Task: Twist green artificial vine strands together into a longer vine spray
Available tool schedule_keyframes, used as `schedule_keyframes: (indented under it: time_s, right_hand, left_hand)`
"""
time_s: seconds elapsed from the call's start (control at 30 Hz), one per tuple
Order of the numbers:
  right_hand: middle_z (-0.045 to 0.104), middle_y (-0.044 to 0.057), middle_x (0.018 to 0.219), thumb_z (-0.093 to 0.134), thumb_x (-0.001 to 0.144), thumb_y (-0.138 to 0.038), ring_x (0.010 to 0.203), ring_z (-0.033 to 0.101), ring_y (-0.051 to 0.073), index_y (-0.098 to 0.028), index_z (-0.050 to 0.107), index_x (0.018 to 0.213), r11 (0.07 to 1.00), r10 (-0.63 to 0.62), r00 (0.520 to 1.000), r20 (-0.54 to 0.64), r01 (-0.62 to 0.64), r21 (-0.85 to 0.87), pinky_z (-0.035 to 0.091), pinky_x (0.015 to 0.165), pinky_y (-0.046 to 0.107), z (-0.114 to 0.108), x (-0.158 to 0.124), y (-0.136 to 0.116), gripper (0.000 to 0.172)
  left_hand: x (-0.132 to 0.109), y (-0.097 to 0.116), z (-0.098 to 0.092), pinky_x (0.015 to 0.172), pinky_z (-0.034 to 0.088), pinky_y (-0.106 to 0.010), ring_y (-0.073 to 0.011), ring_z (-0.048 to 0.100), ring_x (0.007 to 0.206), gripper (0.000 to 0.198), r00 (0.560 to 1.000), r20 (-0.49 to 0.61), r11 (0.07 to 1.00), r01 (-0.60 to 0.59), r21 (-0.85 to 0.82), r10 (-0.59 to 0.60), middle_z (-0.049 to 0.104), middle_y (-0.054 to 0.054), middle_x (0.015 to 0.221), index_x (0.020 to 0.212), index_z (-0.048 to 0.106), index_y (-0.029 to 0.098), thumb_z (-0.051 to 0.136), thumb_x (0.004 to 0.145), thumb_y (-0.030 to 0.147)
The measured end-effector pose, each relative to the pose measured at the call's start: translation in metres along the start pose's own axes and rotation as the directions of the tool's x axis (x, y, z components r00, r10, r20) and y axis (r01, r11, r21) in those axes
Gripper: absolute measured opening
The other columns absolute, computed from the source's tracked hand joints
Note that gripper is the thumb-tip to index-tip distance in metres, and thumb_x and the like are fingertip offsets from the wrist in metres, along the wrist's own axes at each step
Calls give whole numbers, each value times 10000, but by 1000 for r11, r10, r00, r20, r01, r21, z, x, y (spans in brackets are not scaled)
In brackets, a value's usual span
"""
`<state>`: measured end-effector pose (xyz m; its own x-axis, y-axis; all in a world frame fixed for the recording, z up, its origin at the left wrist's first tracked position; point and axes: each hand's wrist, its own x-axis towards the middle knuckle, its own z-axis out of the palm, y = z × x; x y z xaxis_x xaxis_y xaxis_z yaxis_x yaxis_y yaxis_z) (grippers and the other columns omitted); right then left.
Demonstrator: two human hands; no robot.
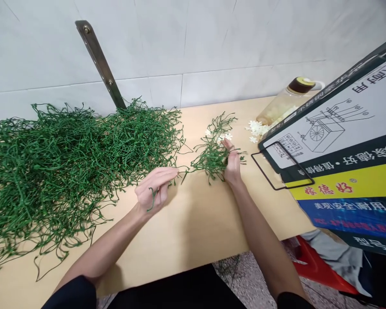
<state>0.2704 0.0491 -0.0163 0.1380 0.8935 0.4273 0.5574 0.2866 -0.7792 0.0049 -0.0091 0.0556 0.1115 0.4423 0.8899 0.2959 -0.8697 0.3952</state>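
A big heap of green plastic stems [61, 159] covers the left of the wooden table [193, 227]. My left hand [156, 189] is closed on one green stem, its fingers pinched at the stem's tip. A smaller bunch of green stems [214, 150], some with small white flowers on them, lies in the middle of the table. My right hand [232, 165] rests on this bunch with its fingers curled into the stems. Loose white flowers [255, 128] lie behind, to the right.
A clear bottle with a brown lid [286, 103] lies on its side by the flowers. A large printed cardboard box [344, 146] with a black wire handle [276, 167] overhangs the table's right edge. A metal bracket [99, 64] leans on the tiled wall. Red stool below right.
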Motion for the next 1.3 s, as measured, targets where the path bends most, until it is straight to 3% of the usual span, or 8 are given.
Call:
schedule_keyframes:
  time_s: [0.23, 0.43, 0.5, 0.63, 0.77, 0.93, 1.1, 1.3]
  right_hand:
    - [710, 136, 1147, 476, 916, -493, 1171, 597, 293, -180, 705, 935, 970, 86, 996, 38, -75, -230, 427, 1055, 477, 6, 11, 6, 388]
    - [705, 146, 1149, 645, 811, -397, 1096, 647, 275, -183, 676, 854, 975, 56, 978, -200, -97, -202, 487, 1006, 451, 3, 9, 3, 220]
    - [696, 153, 1158, 674, 785, -408, 1117, 633, 288, -180, 667, 912, 972, -9, 949, -316, -66, -225, 482, 1006, 466, -4, 9, -5, 260]
    - [720, 138, 1010, 598, 848, -432, 1007, 652, 276, -186, 659, 835, 966, -95, 913, -398, -13, -259, 505, 939, 444, -22, 15, -34, 254]
    - [726, 103, 913, 587, 851, -486, 788, 670, 242, -180, 684, 938, 949, 35, 998, 49, -18, -314, 534, 772, 398, -27, 27, -63, 332]
    - [701, 186, 993, 827, 564, -515, 826, 677, 342, -135, 580, 1232, 823, 260, 850, 458, 53, -565, 530, 694, 438, -7, 40, -69, 807]
    - [704, 130, 999, 775, 485, -103, 789, 671, 272, -191, 628, 1150, 819, 354, 830, 430, -53, -572, 515, 667, 336, -1, 61, -52, 686]
    - [710, 78, 846, 587, 558, -24, 752, 651, 192, -130, 711, 971, 806, 455, 851, 261, -270, -527, 496, 700, 262, -18, 95, -37, 444]
  left_hand:
    - [19, 13, -14, 694, 635, -302, -170, 743, 878, 350, 999, -2, 999, -34, -6, 34, 773, -50, 949, 1073, 660, 198, 551, 842, -40]
    - [23, 12, -13, 698, 627, -264, -152, 739, 843, 334, 975, 201, 993, -72, -91, 89, 769, -65, 910, 1113, 647, 166, 538, 858, -20]
    - [24, 15, -11, 742, 618, -274, -155, 734, 879, 309, 910, 381, 983, -112, -149, 161, 767, -77, 941, 1114, 637, 148, 487, 888, -1]
    - [25, 30, -5, 762, 566, -297, -181, 706, 939, 205, 666, 692, 958, -246, -149, 279, 755, -77, 994, 1049, 628, 134, 459, 949, 74]
    - [21, 46, 3, 782, 486, -269, -137, 660, 828, 164, 516, 798, 929, -343, -142, 312, 717, -32, 836, 928, 628, 157, 491, 944, 69]
    - [15, 55, 7, 779, 443, -292, -136, 587, 735, 157, 468, 822, 910, -393, -134, 324, 637, 7, 719, 837, 614, 165, 527, 919, 63]
    - [15, 60, 2, 769, 442, -295, -145, 563, 741, 148, 454, 839, 911, -398, -111, 300, 611, -10, 714, 802, 589, 166, 544, 918, 83]
    - [17, 64, -2, 726, 452, -284, -155, 557, 730, 200, 468, 827, 905, -411, -107, 311, 568, -22, 655, 745, 553, 161, 531, 917, 60]
